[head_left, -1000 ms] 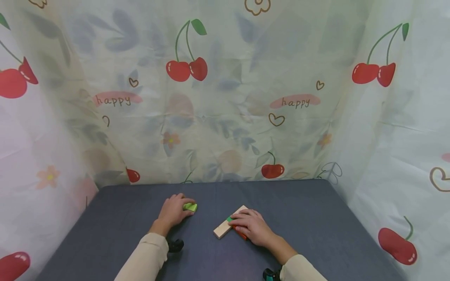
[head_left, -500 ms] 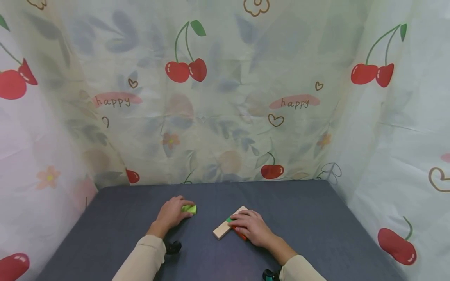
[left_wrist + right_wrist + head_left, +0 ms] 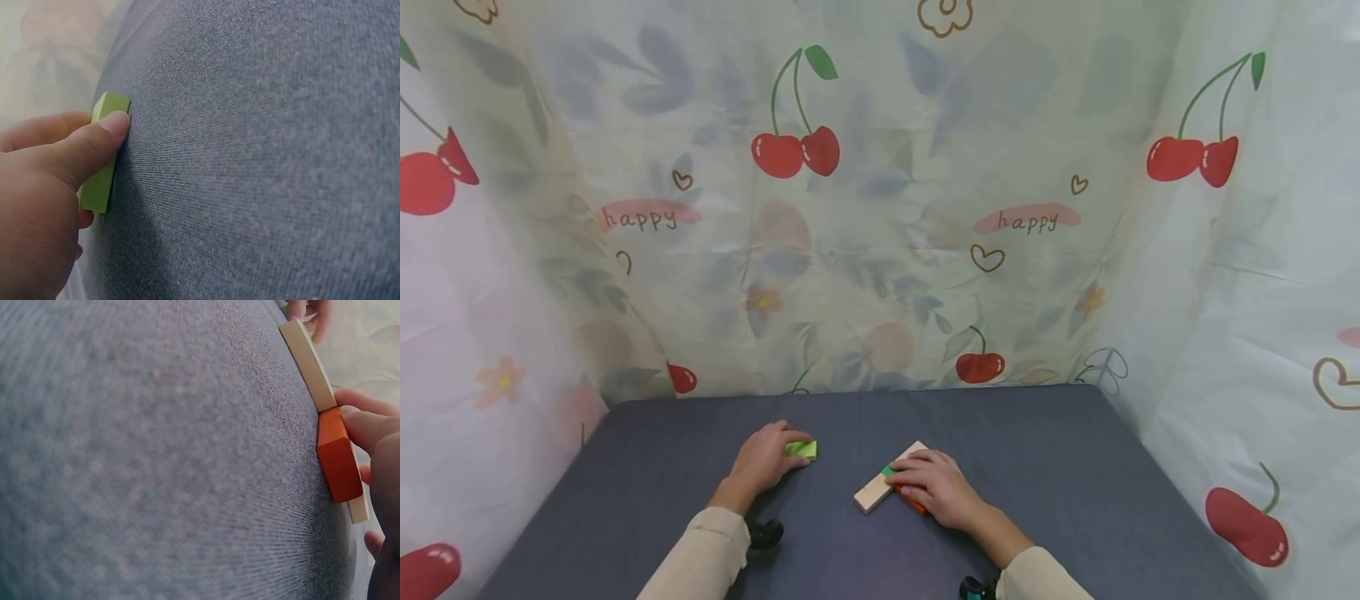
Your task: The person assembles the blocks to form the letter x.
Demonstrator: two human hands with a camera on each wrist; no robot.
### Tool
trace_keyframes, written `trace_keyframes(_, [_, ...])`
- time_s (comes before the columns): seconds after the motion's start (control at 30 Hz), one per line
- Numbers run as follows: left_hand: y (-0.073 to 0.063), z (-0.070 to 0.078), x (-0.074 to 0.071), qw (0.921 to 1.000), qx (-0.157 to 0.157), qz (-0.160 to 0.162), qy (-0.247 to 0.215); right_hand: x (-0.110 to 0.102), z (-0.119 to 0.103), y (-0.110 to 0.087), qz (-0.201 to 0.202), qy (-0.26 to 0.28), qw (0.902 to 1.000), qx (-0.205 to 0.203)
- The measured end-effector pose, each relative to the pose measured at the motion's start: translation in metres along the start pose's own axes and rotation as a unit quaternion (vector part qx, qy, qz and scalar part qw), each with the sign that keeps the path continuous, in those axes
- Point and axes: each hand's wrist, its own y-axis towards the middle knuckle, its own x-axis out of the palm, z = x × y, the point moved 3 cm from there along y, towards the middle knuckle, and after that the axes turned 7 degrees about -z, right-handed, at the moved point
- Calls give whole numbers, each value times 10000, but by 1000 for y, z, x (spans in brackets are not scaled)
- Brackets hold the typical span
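Note:
In the head view my left hand (image 3: 763,457) is at the left middle of the table. Its thumb and fingers pinch a lime-green block (image 3: 802,451), whose long side faces the left wrist view, thumb pressed along it. My right hand (image 3: 938,490) lies over an orange-red block (image 3: 912,500), gripping it with thumb and fingertips. That block meets a pale wooden strip (image 3: 871,493) lying slantwise on the table. A green piece (image 3: 889,471) shows at the strip's middle, partly under the fingers. The right wrist view shows the orange-red block (image 3: 339,456) against the wood (image 3: 309,365).
A dark grey cloth-covered table (image 3: 1037,450) lies beneath both hands. Pale curtains (image 3: 880,208) printed with cherries stand behind it and along both sides. A dark wrist device (image 3: 766,534) sits beside the left sleeve, another (image 3: 977,587) beside the right.
My left hand has shifted slightly left and nearer with the lime-green block, which has turned a little. My right hand and the pieces under it look almost unmoved.

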Motion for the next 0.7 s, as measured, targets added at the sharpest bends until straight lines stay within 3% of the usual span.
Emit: trace_keyframes(0.7, [-6,-8,2,9993,240,273,101,2,2,0,31,22,10000,0])
